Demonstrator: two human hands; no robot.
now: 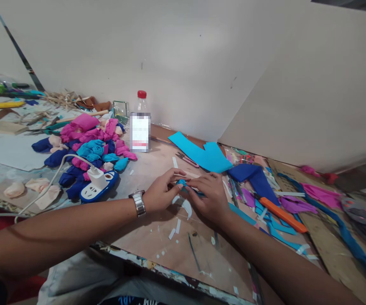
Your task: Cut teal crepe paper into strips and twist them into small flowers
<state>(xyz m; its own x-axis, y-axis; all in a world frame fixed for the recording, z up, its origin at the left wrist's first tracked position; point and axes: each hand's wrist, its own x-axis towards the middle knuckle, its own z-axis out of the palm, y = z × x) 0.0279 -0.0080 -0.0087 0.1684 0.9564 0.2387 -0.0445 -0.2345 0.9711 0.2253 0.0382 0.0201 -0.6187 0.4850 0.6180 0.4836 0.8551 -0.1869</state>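
A small, turquoise, rolled piece of crepe paper point(181, 182) is pinched between my two hands above the brown tabletop. My left hand point(162, 192), with a watch at the wrist, holds it between thumb and fingers. From the other side, my right hand point(210, 197) grips it at the tips of its thumb and fingers. Part of the piece is covered by my fingertips. Just beyond my hands lie a turquoise paper sheet point(202, 153) and scissors point(187, 160). White paper scraps point(178, 225) are scattered below my hands.
Left stands a pile of pink, blue and turquoise crepe paper flowers point(90, 148), beside a blue-and-white power strip point(98, 186) with a plug. A phone point(140, 131) leans against a red-capped bottle point(141, 95). Right lie an orange cutter point(283, 214) and dark blue paper point(254, 180).
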